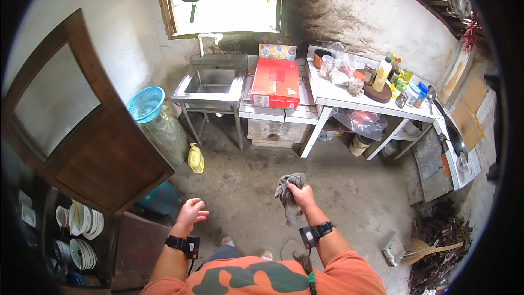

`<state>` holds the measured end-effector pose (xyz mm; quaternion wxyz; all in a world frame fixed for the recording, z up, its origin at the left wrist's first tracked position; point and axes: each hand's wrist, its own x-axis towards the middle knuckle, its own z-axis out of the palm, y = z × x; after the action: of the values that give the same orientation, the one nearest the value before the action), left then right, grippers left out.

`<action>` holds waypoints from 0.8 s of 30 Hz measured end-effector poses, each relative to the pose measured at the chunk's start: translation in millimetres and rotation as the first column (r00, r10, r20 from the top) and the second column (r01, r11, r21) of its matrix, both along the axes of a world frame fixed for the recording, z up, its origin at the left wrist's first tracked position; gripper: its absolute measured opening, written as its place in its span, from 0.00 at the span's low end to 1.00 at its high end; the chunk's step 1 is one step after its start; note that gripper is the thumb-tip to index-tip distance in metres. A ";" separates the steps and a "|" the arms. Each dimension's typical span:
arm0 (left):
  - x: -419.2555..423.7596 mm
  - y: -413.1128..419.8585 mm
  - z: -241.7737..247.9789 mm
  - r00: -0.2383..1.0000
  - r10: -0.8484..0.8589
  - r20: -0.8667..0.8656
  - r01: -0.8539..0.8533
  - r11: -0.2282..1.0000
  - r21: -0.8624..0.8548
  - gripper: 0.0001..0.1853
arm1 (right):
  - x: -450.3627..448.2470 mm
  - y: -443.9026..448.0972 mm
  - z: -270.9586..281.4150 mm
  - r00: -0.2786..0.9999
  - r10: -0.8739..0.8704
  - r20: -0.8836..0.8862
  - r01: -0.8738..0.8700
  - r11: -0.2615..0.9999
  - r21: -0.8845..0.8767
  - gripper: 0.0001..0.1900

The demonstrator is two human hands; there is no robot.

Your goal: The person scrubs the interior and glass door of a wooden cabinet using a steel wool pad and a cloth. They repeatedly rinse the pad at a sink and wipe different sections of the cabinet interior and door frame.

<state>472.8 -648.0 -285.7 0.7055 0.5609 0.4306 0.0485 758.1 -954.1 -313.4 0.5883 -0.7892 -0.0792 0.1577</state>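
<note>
A crumpled grey cloth (290, 196) hangs from my right hand (301, 195), its lower end dangling over the concrete floor (241, 184). My left hand (191, 213) holds nothing; its fingers are apart, a little in front of my body. Nearest to that hand is the dark wooden cabinet door (110, 164), which stands open at the left. Ahead of me, beyond the reach of both hands, a red cardboard box (276, 78) sits on the white-tiled stove counter (303, 112).
Left of the box stands a metal sink (213, 80). Jars, bottles and a round chopping board (376, 93) crowd the right counter (348, 104). A yellow bag (196, 159) lies below a blue basket (146, 104). Stacked plates (84, 253) fill the cabinet. At right lies a straw broom (421, 250).
</note>
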 end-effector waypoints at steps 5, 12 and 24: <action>105.2 38.5 -16.6 0.997 -0.082 -0.002 0.081 0.996 -0.031 0.26 | 72.4 80.6 28.2 0.993 0.111 -0.035 -0.097 0.958 0.271 0.18; 284.6 157.5 -27.9 0.991 0.021 0.132 -0.006 0.993 -0.117 0.35 | 204.3 230.5 77.9 0.937 0.310 -0.162 -0.241 0.907 0.345 0.15; 509.0 369.1 -46.9 0.972 0.135 0.194 -0.169 0.970 0.173 0.23 | 442.4 498.0 129.1 0.905 0.384 0.182 -0.420 0.742 0.522 0.12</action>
<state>981.8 -278.9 -332.6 0.6795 0.5837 0.3999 0.1939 1200.5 -456.1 -184.3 0.7389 -0.5550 -0.3076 0.2265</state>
